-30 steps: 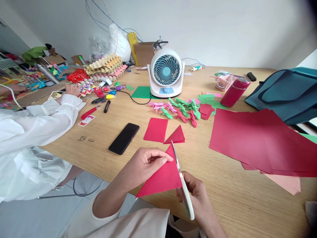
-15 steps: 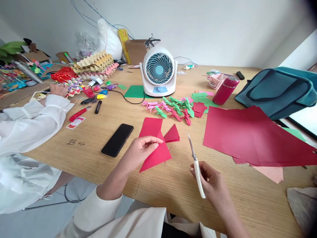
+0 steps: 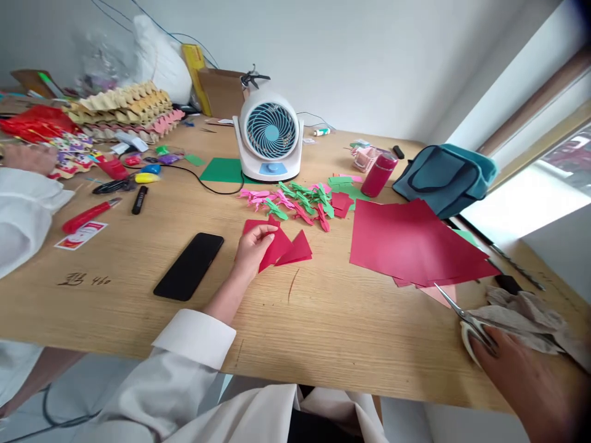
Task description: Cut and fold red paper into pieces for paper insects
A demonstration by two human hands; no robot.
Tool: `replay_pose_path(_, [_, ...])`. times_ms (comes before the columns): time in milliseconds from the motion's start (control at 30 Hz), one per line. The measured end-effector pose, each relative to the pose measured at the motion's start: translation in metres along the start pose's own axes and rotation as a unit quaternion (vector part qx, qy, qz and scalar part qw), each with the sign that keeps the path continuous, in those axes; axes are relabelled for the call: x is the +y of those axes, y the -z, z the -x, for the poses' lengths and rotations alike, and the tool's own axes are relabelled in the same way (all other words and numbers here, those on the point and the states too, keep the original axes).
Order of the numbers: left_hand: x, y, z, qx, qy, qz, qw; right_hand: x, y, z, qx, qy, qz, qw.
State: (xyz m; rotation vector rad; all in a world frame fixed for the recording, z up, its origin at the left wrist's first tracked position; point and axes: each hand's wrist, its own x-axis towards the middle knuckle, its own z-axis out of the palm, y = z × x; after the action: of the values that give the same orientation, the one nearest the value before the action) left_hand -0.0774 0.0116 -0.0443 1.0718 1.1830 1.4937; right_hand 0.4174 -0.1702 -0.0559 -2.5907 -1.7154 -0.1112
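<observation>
My left hand [image 3: 252, 251] pinches a piece of red paper [image 3: 276, 249] just above the table, thumb and forefinger together at its upper part. Beside it lies a folded red triangle of paper [image 3: 298, 249]. Far to the right, my right hand [image 3: 517, 366] has its fingers round the white handles of a pair of scissors [image 3: 468, 326]. The blades point up and left, close to a grey cloth [image 3: 530, 314] and the corner of the large red sheets [image 3: 415, 243].
A black phone [image 3: 189, 266] lies left of my left hand. Folded pink, green and red paper pieces [image 3: 300, 200] sit before a white fan [image 3: 271, 135]. A red bottle [image 3: 379, 174] and teal bag [image 3: 446, 178] stand at right. Another person's hand [image 3: 30, 159] rests at far left.
My right hand has carried the scissors to the right, over to the grey cloth. The left hand has moved the red paper up and away from the table's front edge. The view has turned right.
</observation>
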Motion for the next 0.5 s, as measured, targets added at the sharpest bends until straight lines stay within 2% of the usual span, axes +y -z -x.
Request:
replay_pose_path(133, [-0.016,0.008,-0.003,-0.015,-0.014,0.000,1.000,0.029,-0.010,-0.001,-0.002,-0.012,0.016,1.000])
replay_pose_path(200, [-0.017,0.011,-0.004,-0.019,-0.017,-0.005,1.000,0.022,-0.006,0.000,0.018,-0.019,0.037,0.999])
replay_pose_path(233, [-0.017,0.012,-0.004,-0.019,-0.018,-0.008,1.000,0.010,0.000,0.001,0.033,-0.019,0.046,0.998])
replay_pose_path(300, [-0.015,0.013,-0.004,-0.018,-0.018,-0.015,1.000,-0.036,0.026,0.006,0.092,0.001,0.032,0.995])
replay_pose_path(367, [-0.014,0.012,-0.003,-0.013,-0.020,-0.015,1.000,-0.101,0.066,0.018,0.146,0.100,-0.089,0.980])
replay_pose_path(400, [-0.014,0.011,-0.003,-0.010,-0.020,-0.014,1.000,-0.134,0.088,0.028,0.133,0.175,-0.185,0.958])
replay_pose_path(467, [-0.014,0.011,-0.002,-0.010,-0.018,-0.013,1.000,-0.190,0.124,0.058,0.022,0.305,-0.344,0.888])
replay_pose_path(500, [-0.014,0.011,-0.001,-0.012,-0.017,-0.015,1.000,-0.209,0.134,0.078,-0.044,0.352,-0.406,0.842])
